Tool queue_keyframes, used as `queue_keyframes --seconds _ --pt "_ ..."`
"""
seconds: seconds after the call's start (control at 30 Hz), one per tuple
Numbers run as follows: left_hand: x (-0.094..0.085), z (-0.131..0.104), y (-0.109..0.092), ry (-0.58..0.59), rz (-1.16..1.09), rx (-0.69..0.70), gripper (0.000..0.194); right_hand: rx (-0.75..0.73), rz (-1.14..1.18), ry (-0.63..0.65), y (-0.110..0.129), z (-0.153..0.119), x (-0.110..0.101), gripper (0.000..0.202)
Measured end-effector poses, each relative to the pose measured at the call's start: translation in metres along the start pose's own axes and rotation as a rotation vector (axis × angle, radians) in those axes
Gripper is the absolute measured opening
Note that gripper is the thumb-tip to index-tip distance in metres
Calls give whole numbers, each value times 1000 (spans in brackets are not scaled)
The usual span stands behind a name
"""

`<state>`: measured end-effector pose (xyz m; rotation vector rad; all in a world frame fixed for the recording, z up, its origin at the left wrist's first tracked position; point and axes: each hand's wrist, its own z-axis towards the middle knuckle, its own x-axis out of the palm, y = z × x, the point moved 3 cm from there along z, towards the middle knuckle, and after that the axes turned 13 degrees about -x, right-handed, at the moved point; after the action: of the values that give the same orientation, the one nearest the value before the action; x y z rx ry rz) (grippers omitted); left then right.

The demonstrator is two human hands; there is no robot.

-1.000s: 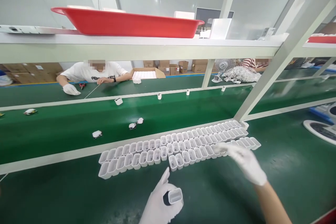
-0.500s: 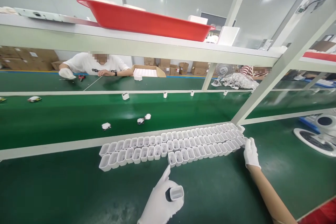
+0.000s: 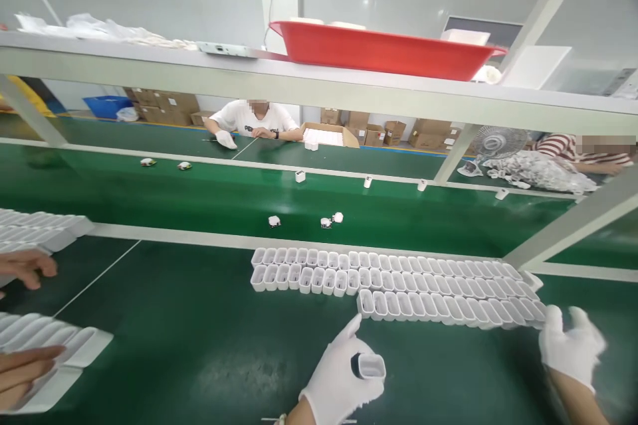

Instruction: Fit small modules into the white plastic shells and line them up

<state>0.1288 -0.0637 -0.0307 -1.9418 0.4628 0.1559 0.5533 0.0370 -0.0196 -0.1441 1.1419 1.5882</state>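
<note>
Rows of small white plastic cups stand with their openings up on the green bench, the front row shorter than those behind it. My left hand, in a white glove, has its lower fingers curled around a single white cup. Its index finger stretches to the left end of the front row. At that row's right end is my right hand, also gloved, with thumb and fingers apart and nothing visible in it. Whether it touches the last cup I cannot tell.
Two bare hands of a co-worker are among more white cups at the left edge. Small white parts lie on the green belt behind the bench ledge. Overhead, a shelf bears a red tray. A slanted post rises at right.
The view has swung left, bringing the co-worker's hands into sight. My right hand's fingers have spread at the row's end. My left hand keeps its cup and its place by the front row.
</note>
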Motion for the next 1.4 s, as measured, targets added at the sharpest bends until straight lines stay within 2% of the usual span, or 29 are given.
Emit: queue_keyframes --seconds 0.07,0.1,0.13,0.17,0.2,0.27,0.33,0.4,0.43,0.47,0.53,0.57,0.6,0.67,0.77,0.9,0.97,1.03,1.1,1.13,1.2,1.27,1.3,1.4 --pt "-4 -7 -6 7 32 -17 21 -107 -10 -116 34 -1 -10 63" --pt "-14 -14 -9 9 56 -13 20 -207 -3 -144 54 -1 -12 62" --pt "-32 -24 -13 18 88 13 19 -347 22 -83 78 1 -10 60" --pt "-59 -38 -16 -10 119 38 17 -474 46 11 103 3 -4 56" --pt "-93 -56 -20 -30 154 137 15 -580 63 128 128 4 7 53" --pt "-179 -98 -24 -75 241 363 16 -749 106 418 178 6 45 54" --pt "-269 -138 -15 -156 258 403 12 -864 142 609 226 6 95 51" --pt "-339 -168 5 -202 293 408 16 -945 151 788 268 3 153 51" --pt "-363 -178 18 -217 325 420 19 -963 146 859 286 1 181 53" --pt "-379 -185 30 -259 389 475 20 -974 137 923 301 -1 207 53" --pt "-397 -188 58 -337 492 431 18 -973 108 1021 322 -2 246 47" --pt "-402 -187 70 -418 448 402 14 -971 94 1063 328 -2 259 44" --pt "-405 -185 80 -485 391 369 16 -970 81 1100 332 -1 269 41" --pt "-408 -181 95 -526 315 296 20 -970 61 1160 332 3 279 37" --pt "-414 -175 109 -434 366 228 18 -951 54 1217 327 6 284 36" --pt "-426 -177 118 -312 521 276 8 -858 107 1222 320 2 288 33" --pt "-417 -179 116 -270 554 309 7 -792 163 1221 317 -2 289 29" --pt "-389 -177 106 -324 420 316 15 -715 231 1217 315 -3 286 27" --pt "-352 -169 95 -615 0 241 26 -631 299 1199 311 -1 280 26" --pt "-327 -161 92 -675 -184 145 26 -590 329 1186 309 1 274 25" --pt "-272 -139 79 -620 -235 87 20 -521 379 1156 306 8 260 26" --pt "-229 -119 68 -565 -259 56 23 -481 420 1124 304 16 237 29" --pt "-211 -111 63 -543 -270 40 16 -474 441 1105 304 19 221 32" --pt "-166 -98 54 -469 -290 11 25 -502 504 1043 296 18 157 46"
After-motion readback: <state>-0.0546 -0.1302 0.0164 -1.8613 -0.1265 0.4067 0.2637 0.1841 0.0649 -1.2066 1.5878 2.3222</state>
